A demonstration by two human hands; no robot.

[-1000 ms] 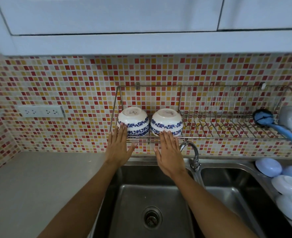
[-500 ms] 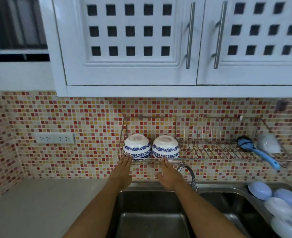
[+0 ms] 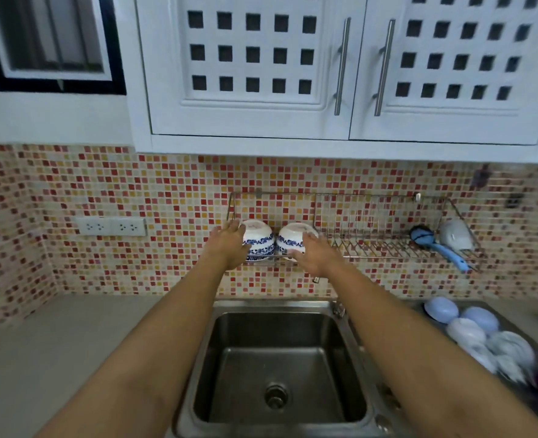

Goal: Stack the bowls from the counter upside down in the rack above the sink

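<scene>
Two white bowls with blue flower bands sit upside down side by side at the left end of the wire rack [image 3: 372,216] above the sink. The left one [image 3: 261,240] looks like a stack of two. My left hand [image 3: 226,245] cups its left side, fingers curled over the rim of the base. My right hand [image 3: 315,252] wraps the right side of the right bowl [image 3: 293,237]. Both bowls rest on the rack wires.
A blue brush [image 3: 435,245] and a pale cup-like object [image 3: 455,235] lie at the rack's right end. Several pale blue and white bowls [image 3: 465,324] sit upside down right of the steel sink [image 3: 277,358]. White cabinets [image 3: 245,74] hang overhead. A wall socket [image 3: 111,226] is at left.
Both hands rose from flat below the rack's front edge to the outer sides of the two bowls. The view tilted up and pulled back.
</scene>
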